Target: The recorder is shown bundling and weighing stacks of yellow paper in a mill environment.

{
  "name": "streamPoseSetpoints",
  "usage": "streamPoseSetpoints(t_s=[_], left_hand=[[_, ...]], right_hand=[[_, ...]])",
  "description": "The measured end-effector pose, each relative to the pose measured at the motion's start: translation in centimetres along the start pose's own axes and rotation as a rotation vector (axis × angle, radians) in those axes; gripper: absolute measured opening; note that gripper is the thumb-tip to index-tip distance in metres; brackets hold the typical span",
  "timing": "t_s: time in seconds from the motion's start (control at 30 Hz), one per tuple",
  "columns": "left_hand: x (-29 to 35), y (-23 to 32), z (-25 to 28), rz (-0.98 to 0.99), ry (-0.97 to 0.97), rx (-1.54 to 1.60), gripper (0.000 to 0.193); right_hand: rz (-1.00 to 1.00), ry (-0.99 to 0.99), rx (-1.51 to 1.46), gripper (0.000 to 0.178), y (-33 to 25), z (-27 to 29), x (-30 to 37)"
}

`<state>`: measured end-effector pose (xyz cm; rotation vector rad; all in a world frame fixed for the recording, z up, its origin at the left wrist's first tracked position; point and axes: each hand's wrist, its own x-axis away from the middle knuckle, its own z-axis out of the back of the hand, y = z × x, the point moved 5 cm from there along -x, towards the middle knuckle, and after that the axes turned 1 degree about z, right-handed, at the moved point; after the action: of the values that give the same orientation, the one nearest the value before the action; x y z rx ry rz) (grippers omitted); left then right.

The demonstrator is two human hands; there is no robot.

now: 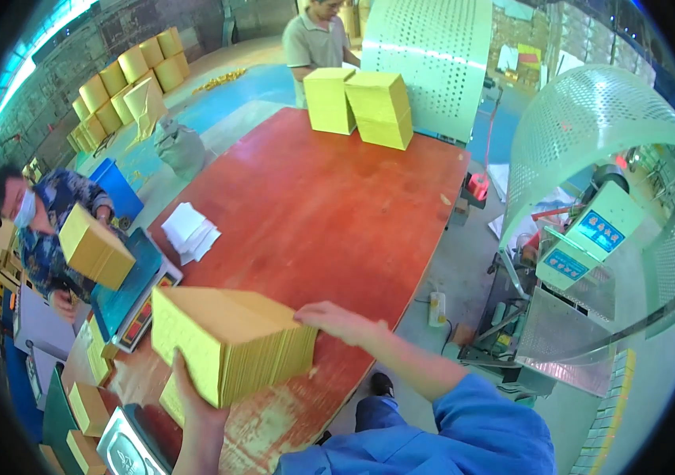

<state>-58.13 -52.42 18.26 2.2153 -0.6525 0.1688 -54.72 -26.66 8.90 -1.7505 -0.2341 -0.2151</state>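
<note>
A thick stack of yellow-brown paper sheets [266,360] is tilted over the near part of the red table, its layered edges facing me. My left hand [193,393] grips its lower left end, the thumb laid up along the yellow face and the other fingers hidden. At the stack's right upper corner, my right hand [336,318] is closed with its fingertips on the edge. Part of another yellow stack [171,402] shows behind my left hand.
The red table [314,214] bears white papers [189,233] and two yellow stacks [381,111] at its far end. On the left, a masked person holds a yellow stack [96,247] over a scale [146,309]. Another person stands beyond. A machine with a perforated guard [591,103] stands right.
</note>
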Motion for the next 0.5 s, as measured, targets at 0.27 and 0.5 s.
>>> streamPoseSetpoints(t_s=[0.27, 0.5], left_hand=[[-24.6, -12.5, -23.1, 0.223, -0.046, -0.336, 0.072], [-40.4, -19.0, -39.4, 0.265, -0.014, -0.471, 0.09]], right_hand=[[0.582, 0.908, 0.617, 0.027, -7.9, 26.9, -1.7], [0.616, 0.975, 0.805, 0.023, -4.7, 32.7, 1.4]])
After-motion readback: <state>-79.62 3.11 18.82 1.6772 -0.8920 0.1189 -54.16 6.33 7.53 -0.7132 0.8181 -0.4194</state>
